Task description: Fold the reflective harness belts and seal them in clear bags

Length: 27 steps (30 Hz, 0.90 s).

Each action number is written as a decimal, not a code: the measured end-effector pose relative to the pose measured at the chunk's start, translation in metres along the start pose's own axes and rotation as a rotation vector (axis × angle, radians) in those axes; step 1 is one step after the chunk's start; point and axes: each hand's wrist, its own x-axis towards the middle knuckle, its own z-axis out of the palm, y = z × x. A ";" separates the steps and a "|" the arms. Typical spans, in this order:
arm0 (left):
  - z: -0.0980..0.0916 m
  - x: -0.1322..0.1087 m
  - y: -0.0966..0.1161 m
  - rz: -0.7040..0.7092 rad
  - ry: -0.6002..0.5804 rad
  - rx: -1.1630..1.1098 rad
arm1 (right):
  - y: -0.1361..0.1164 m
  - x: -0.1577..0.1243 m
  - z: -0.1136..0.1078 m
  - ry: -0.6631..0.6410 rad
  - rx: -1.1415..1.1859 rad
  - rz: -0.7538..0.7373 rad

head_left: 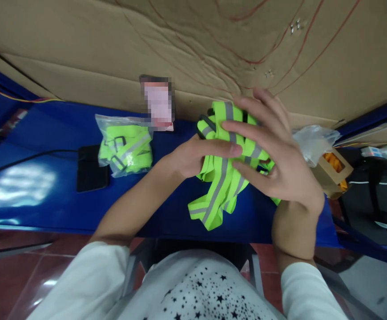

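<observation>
Above blue table [170, 204]: bunched reflective straps [220, 184].
Left hand [193, 156] clasps them; right hand [282, 155] splayed against them, grip unclear. Slackening could spill dangling loops [210, 214].

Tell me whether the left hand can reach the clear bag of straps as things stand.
Probably yes: the bag lies close by, and nothing visible stands between. But the left hand holds the unbagged straps, so its grip would likely have to let go first.
</observation>
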 end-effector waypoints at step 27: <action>0.002 0.018 -0.023 -0.073 -0.363 -0.072 | 0.013 -0.009 -0.008 0.398 0.203 0.097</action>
